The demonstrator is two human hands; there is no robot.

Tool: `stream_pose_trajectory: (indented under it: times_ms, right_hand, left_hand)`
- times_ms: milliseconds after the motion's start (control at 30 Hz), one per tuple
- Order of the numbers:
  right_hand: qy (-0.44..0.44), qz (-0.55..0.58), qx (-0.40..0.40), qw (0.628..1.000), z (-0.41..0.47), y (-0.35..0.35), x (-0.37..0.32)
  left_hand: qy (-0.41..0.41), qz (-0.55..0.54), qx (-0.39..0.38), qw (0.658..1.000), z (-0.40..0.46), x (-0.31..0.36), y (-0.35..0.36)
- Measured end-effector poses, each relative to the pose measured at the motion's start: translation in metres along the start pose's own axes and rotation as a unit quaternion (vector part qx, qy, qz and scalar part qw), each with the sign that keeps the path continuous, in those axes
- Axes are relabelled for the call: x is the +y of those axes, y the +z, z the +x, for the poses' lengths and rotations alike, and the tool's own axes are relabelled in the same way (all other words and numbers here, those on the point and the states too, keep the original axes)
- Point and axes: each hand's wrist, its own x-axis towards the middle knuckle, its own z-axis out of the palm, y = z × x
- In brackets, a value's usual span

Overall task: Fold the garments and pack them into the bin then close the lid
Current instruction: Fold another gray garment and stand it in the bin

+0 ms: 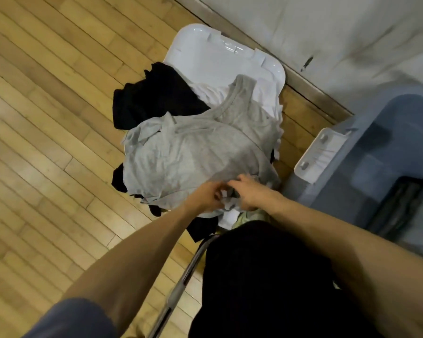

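A grey T-shirt lies spread on top of a heap of garments that rests on the white bin lid on the floor. A black garment sits at the heap's far left, with white cloth beneath the grey shirt. My left hand and my right hand meet at the near hem of the grey T-shirt, fingers curled and pinching the fabric. The blue-grey bin stands open to the right, with a dark folded garment inside it.
Wooden floorboards stretch to the left. A white wall and baseboard run along the far right. My black trousers fill the foreground, beside a metal chair leg. A white latch is on the bin's near end.
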Motion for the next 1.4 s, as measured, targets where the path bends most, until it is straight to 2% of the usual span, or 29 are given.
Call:
stream_pose_trajectory:
  times_ms: [100, 167, 233, 333, 433, 500, 600, 667, 767, 867, 967, 1100, 1267, 1400]
  right_hand:
    - [-0.001, -0.113, 0.012, 0.994, 0.006, 0.016, 0.002]
    - [-0.006, -0.161, 0.049, 0.986, 0.003, 0.022, 0.004]
    - [-0.01, -0.173, 0.095, 0.98, -0.001, 0.025, 0.006]
    - [-0.021, -0.106, 0.158, 0.982, -0.013, 0.015, 0.005]
    - [-0.025, 0.043, 0.189, 0.981, -0.03, -0.006, 0.0]
    - [-0.021, 0.14, 0.235, 0.962, -0.042, -0.02, -0.001]
    - [-0.053, 0.26, 0.314, 0.912, -0.079, -0.044, -0.009]
    - [-0.055, 0.302, 0.361, 0.88, -0.111, -0.062, -0.016]
    - [-0.071, 0.278, 0.414, 0.864, -0.159, -0.088, -0.025]
    - [-0.042, 0.256, 0.456, 0.851, -0.211, -0.113, -0.029]
    - [-0.035, 0.239, 0.489, 0.838, -0.269, -0.129, -0.033]
    - [-0.045, 0.259, 0.558, 0.787, -0.342, -0.141, -0.038]
    - [-0.039, 0.277, 0.656, 0.701, -0.438, -0.15, -0.036]
    - [-0.024, 0.281, 0.704, 0.652, -0.514, -0.152, -0.026]
  left_hand:
    - [0.014, 0.119, 0.051, 0.991, 0.001, -0.013, 0.017]
    - [0.005, 0.158, 0.103, 0.982, 0.0, -0.018, 0.02]
    - [0.02, 0.177, 0.118, 0.977, -0.003, -0.018, 0.015]
    - [0.024, 0.124, 0.107, 0.986, -0.008, -0.011, -0.002]
    - [0.024, 0.048, 0.122, 0.991, -0.02, 0.002, -0.028]
    - [0.046, 0.034, 0.159, 0.986, -0.032, 0.014, -0.048]
    - [0.081, 0.035, 0.199, 0.976, -0.054, 0.041, -0.08]
    - [0.103, 0.056, 0.209, 0.971, -0.072, 0.067, -0.099]
    - [0.133, 0.101, 0.218, 0.962, -0.102, 0.105, -0.125]
    - [0.181, 0.164, 0.212, 0.946, -0.135, 0.144, -0.149]
    - [0.245, 0.175, 0.23, 0.926, -0.168, 0.182, -0.167]
    - [0.302, 0.163, 0.289, 0.894, -0.208, 0.245, -0.187]
    - [0.378, 0.192, 0.315, 0.849, -0.266, 0.334, -0.195]
    - [0.437, 0.195, 0.323, 0.817, -0.307, 0.403, -0.182]
